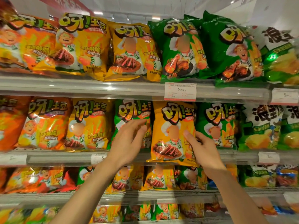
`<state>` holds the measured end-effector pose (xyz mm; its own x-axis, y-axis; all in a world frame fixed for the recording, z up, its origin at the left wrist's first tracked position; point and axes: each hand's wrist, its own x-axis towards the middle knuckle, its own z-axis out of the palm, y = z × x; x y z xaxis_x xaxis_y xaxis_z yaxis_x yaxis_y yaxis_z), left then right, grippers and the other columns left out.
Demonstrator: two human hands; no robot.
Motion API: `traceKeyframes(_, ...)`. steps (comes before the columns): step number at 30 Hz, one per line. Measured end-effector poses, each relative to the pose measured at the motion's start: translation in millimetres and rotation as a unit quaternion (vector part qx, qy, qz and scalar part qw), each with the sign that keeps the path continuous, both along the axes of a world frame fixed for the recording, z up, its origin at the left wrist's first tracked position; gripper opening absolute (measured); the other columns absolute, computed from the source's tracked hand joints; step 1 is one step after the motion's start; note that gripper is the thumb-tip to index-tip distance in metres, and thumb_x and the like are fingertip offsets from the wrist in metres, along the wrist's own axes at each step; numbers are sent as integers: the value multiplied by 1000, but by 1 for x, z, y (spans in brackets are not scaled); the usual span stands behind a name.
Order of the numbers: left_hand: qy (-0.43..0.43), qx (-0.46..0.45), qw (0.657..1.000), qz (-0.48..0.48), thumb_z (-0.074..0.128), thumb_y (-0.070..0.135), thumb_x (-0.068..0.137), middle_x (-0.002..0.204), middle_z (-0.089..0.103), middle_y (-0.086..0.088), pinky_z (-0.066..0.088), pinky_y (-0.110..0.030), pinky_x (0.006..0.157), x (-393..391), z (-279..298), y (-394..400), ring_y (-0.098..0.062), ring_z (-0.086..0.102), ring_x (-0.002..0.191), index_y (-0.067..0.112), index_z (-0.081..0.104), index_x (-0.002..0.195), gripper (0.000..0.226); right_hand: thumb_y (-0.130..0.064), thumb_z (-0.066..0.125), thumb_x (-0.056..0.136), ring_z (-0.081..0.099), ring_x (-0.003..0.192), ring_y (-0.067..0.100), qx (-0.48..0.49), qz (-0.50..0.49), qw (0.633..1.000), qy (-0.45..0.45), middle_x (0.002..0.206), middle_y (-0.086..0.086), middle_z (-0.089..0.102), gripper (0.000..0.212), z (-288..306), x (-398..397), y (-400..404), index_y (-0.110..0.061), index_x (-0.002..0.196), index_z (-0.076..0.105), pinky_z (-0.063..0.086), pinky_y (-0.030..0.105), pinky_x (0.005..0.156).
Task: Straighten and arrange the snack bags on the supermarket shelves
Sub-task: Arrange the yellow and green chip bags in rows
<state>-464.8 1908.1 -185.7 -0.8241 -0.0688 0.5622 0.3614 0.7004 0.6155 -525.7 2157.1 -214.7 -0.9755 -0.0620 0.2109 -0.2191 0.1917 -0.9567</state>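
A yellow snack bag hangs out in front of the second shelf, between green bags. My right hand grips its right edge, thumb across the front. To its left stands a green snack bag. My left hand reaches toward that green bag with fingers straight and spread, fingertips at its front; whether they touch it I cannot tell. Another green bag stands right of the yellow one, partly behind my right hand.
The top shelf carries orange, yellow and green bags, with a price tag on its rail. White-and-green chip bags fill the right end. Lower shelves hold more mixed bags. Orange bags stand at the left.
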Motion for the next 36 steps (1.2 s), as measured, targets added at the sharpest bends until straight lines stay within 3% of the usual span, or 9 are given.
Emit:
traceKeyframes(4,-116,163,972,-123,59,72,83,124,68,23,53,-36,102,0,-5,16,3,64,114,37,49,143,70,-56,68,82,73,94,-1,7,83,996,-30,105,-19,78,58,-1,11,3,-32,134,63,57,21,82)
traceKeyframes(9,-109,217,959,-144,78,61,73,120,71,20,59,-33,88,2,-16,13,-7,73,101,42,49,140,75,-43,67,91,70,87,-13,39,165,982,-81,95,-32,75,27,-2,21,8,-38,116,61,49,1,65)
traceKeyframes(14,-112,202,964,-128,76,59,74,115,73,17,59,-31,89,21,-23,-13,-6,70,103,43,56,128,60,-66,73,69,69,113,9,59,184,977,-88,128,-8,68,70,1,25,-12,-33,130,59,54,32,100)
traceKeyframes(18,-111,189,971,-99,88,57,69,116,71,22,57,-16,76,41,-22,-40,1,69,103,43,53,129,71,-59,77,77,70,109,3,93,225,966,-81,123,-11,74,80,3,30,-43,-27,143,47,56,17,84)
traceKeyframes(20,-107,174,977,-58,87,64,64,122,68,19,57,-22,87,49,-24,-58,-2,65,113,38,51,134,83,-63,79,77,64,120,2,117,239,960,-87,137,-10,66,97,4,32,-60,-36,156,30,51,19,95)
traceKeyframes(24,-95,190,977,-18,85,66,67,129,62,8,47,-35,98,61,-25,-98,-18,57,125,23,51,137,89,-46,80,84,63,111,-12,147,274,949,-50,129,-24,63,58,19,32,-81,-64,130,49,52,14,94)
traceKeyframes(30,-75,217,973,-6,85,50,74,106,73,19,48,-10,75,79,-18,-131,2,67,97,34,60,119,54,-32,74,92,70,96,4,81,25,992,89,109,-6,75,22,36,13,-104,-29,113,70,58,31,85)
traceKeyframes(34,-53,215,975,0,85,30,80,101,72,24,47,-5,72,82,-15,-139,8,67,92,29,60,118,45,-53,68,91,53,132,21,148,-43,985,77,151,7,47,74,20,3,-129,-19,151,40,46,49,110)
traceKeyframes(36,-52,209,977,2,84,26,82,98,70,32,45,-1,71,80,-16,-140,15,64,92,32,58,114,42,-56,66,91,50,135,23,165,-8,985,50,150,6,49,80,11,0,-139,-18,154,35,43,49,113)
